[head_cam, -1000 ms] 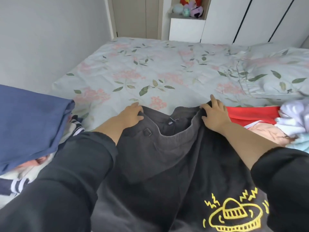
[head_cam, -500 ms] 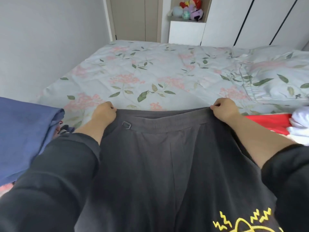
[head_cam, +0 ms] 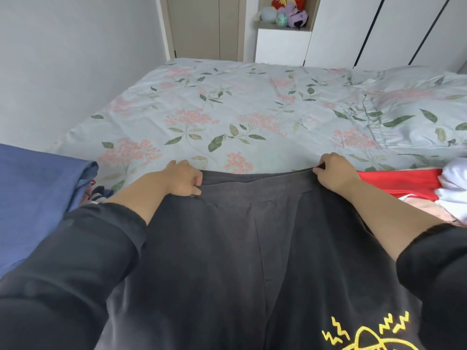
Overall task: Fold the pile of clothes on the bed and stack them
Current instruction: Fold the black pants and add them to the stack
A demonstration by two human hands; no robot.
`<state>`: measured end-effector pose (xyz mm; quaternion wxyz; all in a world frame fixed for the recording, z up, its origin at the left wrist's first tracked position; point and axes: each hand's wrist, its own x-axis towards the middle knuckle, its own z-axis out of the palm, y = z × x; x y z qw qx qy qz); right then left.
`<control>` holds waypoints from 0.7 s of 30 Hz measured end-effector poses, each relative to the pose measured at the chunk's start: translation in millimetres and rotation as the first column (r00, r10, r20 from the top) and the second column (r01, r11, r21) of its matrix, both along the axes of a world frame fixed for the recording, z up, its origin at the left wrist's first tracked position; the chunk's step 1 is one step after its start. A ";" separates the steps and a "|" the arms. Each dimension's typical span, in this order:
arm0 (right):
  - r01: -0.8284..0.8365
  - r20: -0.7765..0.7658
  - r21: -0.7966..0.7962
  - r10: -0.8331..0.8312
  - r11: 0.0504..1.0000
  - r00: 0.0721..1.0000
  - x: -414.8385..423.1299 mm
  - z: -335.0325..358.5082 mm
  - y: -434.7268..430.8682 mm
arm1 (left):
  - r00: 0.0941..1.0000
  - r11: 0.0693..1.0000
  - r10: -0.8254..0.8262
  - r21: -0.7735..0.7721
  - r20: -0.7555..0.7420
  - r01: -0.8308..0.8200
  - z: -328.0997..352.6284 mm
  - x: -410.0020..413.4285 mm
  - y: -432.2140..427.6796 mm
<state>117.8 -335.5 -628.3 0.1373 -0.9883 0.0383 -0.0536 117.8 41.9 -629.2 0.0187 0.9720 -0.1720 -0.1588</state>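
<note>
A pair of dark grey trousers (head_cam: 242, 243) hangs stretched in front of me, waistband up, over the near edge of the bed (head_cam: 227, 107). My left hand (head_cam: 183, 179) grips the waistband's left end. My right hand (head_cam: 333, 171) pinches its right end. The band is pulled flat between them. On the left lies a folded blue garment (head_cam: 35, 198) on top of a striped one (head_cam: 97, 195). On the right sits a heap with a red garment (head_cam: 404, 184), a white one (head_cam: 454, 188) and a pink one (head_cam: 427, 210).
The bed carries a pale floral cover and a matching pillow (head_cam: 419, 114) at the right. A grey wall (head_cam: 63, 59) runs along the left side. White wardrobe doors (head_cam: 379, 29) and a shelf of soft toys (head_cam: 283, 13) stand beyond the bed.
My hands have taken the crumpled waistband at both ends, drawn it apart and raised it, so the trousers now hang flat. The left hand now covers the side buckle.
</note>
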 end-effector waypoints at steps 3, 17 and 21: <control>0.045 0.026 0.084 -0.048 0.995 0.999 8.6 5.1 -1.8 | 0.998 0.998 0.017 0.058 -0.059 -0.014 10.2 11.3 3.6; 0.177 0.186 -0.409 -0.108 0.895 0.977 5.5 -33.4 19.8 | 0.818 0.905 0.256 0.171 0.515 -0.390 -40.3 17.8 -21.4; 0.115 0.158 -0.410 -0.054 0.905 0.986 -10.5 -26.5 38.2 | 0.829 0.948 0.263 0.027 0.493 -0.317 -30.8 -10.5 -50.1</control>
